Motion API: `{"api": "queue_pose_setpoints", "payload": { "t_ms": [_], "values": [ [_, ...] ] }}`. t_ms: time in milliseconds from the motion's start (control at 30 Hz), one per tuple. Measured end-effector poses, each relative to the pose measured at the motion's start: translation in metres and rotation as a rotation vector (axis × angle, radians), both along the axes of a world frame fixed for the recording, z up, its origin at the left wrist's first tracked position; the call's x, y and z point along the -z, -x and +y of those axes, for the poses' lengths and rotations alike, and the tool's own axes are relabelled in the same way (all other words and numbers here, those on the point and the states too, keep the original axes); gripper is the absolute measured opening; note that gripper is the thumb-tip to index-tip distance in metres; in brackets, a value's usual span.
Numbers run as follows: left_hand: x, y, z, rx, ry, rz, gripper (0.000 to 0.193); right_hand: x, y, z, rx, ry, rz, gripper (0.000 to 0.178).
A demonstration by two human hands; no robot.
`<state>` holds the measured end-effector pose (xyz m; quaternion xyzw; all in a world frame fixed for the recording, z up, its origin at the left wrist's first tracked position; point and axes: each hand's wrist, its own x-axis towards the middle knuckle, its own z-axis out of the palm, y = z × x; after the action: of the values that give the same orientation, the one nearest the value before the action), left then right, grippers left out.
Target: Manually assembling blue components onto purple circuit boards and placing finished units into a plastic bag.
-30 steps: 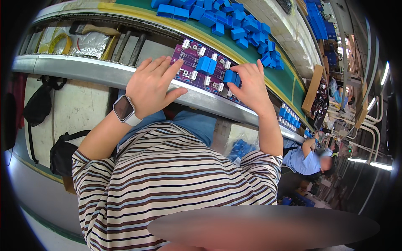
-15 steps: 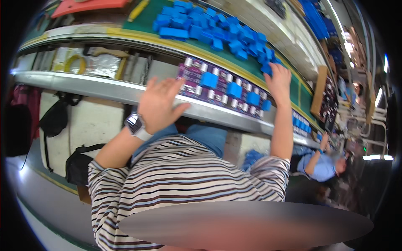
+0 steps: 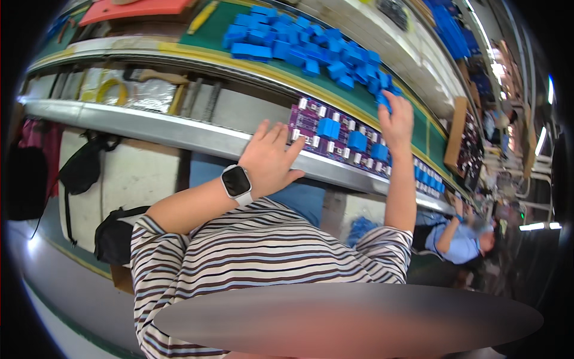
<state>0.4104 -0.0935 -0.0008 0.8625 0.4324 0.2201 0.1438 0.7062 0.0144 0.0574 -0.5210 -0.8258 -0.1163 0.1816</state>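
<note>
Your purple circuit board [image 3: 308, 122] lies on the rail track in front of you, its left end just at the fingertips of your left hand [image 3: 270, 158]; its right part passes behind your right forearm [image 3: 400, 188]; the heap of blue blocks [image 3: 302, 45] sits on the green desk [image 3: 209, 38] beyond the board, and your right hand [image 3: 397, 121] is at the heap's near right end, thumb and forefinger against a blue block there.

You have one board directly before you, with blue parts [image 3: 357, 141] showing in three places on it; its white parts [image 3: 322, 112] stand in two rows, too small to count surely; the heaped blocks overlap too much to count.

Your left hand is open, palm down, fingers spread, thumb held apart; whether your right hand grips its block, you cannot tell; your left forearm slants up from the lower left, while your right rises nearly upright.
</note>
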Motion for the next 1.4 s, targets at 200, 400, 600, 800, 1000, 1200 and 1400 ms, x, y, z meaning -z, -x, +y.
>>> {"api": "queue_pose_setpoints", "payload": {
  "t_ms": [200, 400, 600, 800, 1000, 1200, 1400],
  "values": [
    [0.01, -0.026, -0.003, 0.063, -0.043, -0.046, 0.06, -0.005, 0.071, -0.046, -0.179, 0.385, 0.164, 0.041],
    [0.016, -0.03, -0.006, 0.054, -0.057, -0.133, 0.059, 0.009, 0.078, -0.044, -0.222, 0.51, 0.154, 0.039],
    [0.018, -0.031, -0.007, 0.044, -0.037, -0.144, 0.06, 0.008, 0.081, -0.042, -0.163, 0.572, 0.19, 0.038],
    [0.022, -0.03, -0.005, 0.056, -0.045, -0.177, 0.061, 0.009, 0.085, -0.041, -0.156, 0.614, 0.211, 0.037],
    [0.022, -0.031, -0.004, 0.056, -0.045, -0.187, 0.062, 0.007, 0.09, -0.045, -0.129, 0.53, 0.044, 0.039],
    [0.02, -0.032, -0.007, 0.038, -0.03, -0.153, 0.062, 0.007, 0.092, -0.051, -0.171, 0.418, -0.089, 0.04],
    [0.021, -0.029, -0.009, 0.039, -0.043, -0.154, 0.063, 0.01, 0.101, -0.054, -0.176, 0.38, -0.135, 0.038]
  ]
}}
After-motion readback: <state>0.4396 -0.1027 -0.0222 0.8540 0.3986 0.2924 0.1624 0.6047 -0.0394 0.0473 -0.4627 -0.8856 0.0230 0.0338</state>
